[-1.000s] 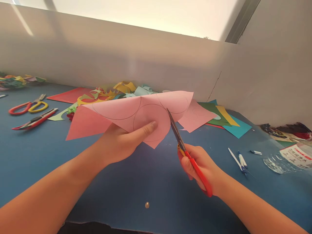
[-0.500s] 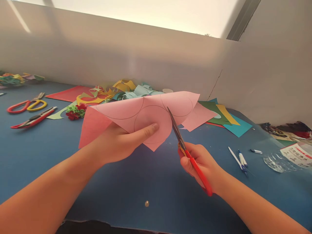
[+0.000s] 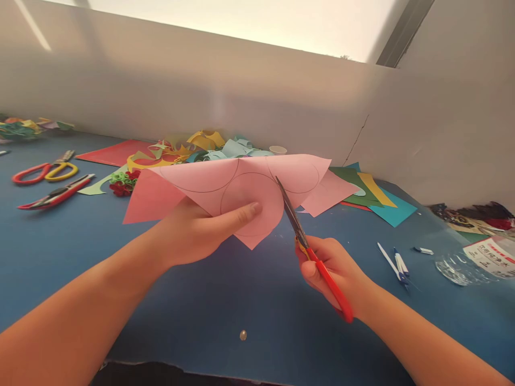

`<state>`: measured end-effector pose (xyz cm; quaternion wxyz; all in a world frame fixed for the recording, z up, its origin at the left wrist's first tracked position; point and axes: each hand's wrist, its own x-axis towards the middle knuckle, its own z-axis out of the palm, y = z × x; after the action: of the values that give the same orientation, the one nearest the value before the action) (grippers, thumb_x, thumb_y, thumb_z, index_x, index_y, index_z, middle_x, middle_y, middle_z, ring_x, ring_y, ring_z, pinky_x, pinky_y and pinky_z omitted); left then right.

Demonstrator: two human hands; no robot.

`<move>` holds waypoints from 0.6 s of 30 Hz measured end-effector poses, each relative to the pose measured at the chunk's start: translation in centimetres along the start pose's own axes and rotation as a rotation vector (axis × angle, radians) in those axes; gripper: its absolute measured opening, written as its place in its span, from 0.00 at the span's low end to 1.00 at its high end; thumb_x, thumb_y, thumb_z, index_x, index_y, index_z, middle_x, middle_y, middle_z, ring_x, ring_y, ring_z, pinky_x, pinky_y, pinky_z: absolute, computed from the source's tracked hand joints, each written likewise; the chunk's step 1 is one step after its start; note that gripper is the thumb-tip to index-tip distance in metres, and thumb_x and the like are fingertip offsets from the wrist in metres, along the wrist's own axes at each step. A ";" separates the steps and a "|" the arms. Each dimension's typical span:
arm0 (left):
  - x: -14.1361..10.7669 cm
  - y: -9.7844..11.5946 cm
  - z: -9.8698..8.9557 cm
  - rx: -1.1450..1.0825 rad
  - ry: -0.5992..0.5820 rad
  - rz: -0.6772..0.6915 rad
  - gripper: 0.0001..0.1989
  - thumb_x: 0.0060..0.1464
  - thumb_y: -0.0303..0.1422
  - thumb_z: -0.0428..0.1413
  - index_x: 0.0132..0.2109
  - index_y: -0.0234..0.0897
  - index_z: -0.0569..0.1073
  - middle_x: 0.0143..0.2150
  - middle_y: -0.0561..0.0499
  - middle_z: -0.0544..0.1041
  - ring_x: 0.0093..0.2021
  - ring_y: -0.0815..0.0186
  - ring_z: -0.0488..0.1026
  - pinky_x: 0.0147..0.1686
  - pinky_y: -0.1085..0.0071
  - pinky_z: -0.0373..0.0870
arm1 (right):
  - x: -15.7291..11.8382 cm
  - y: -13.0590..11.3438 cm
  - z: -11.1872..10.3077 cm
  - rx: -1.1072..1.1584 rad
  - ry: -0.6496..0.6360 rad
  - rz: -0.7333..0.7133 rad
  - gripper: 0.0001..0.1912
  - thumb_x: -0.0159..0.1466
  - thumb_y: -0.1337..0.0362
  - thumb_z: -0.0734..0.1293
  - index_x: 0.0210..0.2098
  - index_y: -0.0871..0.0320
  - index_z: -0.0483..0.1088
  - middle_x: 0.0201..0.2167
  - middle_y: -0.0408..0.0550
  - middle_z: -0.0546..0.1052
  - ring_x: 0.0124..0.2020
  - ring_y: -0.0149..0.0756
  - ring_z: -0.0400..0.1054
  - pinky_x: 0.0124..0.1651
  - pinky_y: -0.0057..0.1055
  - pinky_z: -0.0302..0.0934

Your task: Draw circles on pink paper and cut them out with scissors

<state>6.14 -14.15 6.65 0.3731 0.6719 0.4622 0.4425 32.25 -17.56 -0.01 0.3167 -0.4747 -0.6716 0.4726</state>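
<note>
My left hand [image 3: 201, 231] holds a pink paper sheet [image 3: 209, 185] up over the blue table [image 3: 225, 300], thumb pressed on a pencilled circle. Several circles are drawn on the sheet. My right hand [image 3: 336, 271] grips red-handled scissors [image 3: 311, 252], and their blades sit in the sheet's edge along the right side of the thumb-held circle. Part of the sheet hangs down to the left.
Coloured paper scraps [image 3: 201, 146] lie against the white wall. Red and yellow scissors [image 3: 42, 171] and a red utility knife [image 3: 56, 193] lie at the left. Green, yellow and teal sheets [image 3: 374, 195], pens [image 3: 396, 262] and a plastic bottle [image 3: 478, 260] lie at the right.
The pink sheet has shifted slightly, its left corner swinging in and then back out. The scissors stay in the cut at the circle's right side.
</note>
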 end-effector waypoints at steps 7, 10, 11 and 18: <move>-0.2 0.2 0.2 0.010 0.011 0.019 0.21 0.57 0.52 0.69 0.54 0.52 0.84 0.49 0.53 0.87 0.55 0.48 0.83 0.53 0.60 0.84 | 0.0 0.1 0.2 -0.025 0.029 0.004 0.42 0.57 0.19 0.66 0.26 0.51 0.53 0.20 0.33 0.51 0.23 0.28 0.42 0.24 0.31 0.39; -0.3 0.2 0.0 0.031 0.014 -0.030 0.24 0.55 0.57 0.68 0.53 0.52 0.84 0.49 0.52 0.87 0.56 0.45 0.82 0.54 0.57 0.83 | 0.0 -0.1 0.2 -0.024 0.016 -0.007 0.41 0.57 0.19 0.66 0.26 0.51 0.53 0.20 0.32 0.50 0.23 0.27 0.42 0.23 0.31 0.39; -0.3 0.2 0.0 0.038 0.014 -0.050 0.26 0.54 0.59 0.68 0.53 0.52 0.84 0.49 0.51 0.87 0.56 0.44 0.81 0.54 0.56 0.83 | 0.0 -0.2 0.2 -0.020 0.012 -0.004 0.42 0.57 0.19 0.66 0.25 0.51 0.53 0.20 0.32 0.50 0.22 0.27 0.42 0.23 0.30 0.39; 0.2 -0.5 -0.6 -0.006 -0.077 -0.059 0.30 0.52 0.59 0.69 0.55 0.47 0.83 0.54 0.46 0.86 0.59 0.40 0.79 0.56 0.49 0.82 | 0.0 -0.7 0.2 0.002 -0.001 0.066 0.43 0.53 0.18 0.68 0.24 0.51 0.52 0.17 0.32 0.50 0.20 0.26 0.41 0.21 0.29 0.38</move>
<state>5.47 -13.78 6.49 0.4057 0.6734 0.4655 0.4065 31.86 -17.67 0.64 0.3008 -0.4961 -0.6553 0.4838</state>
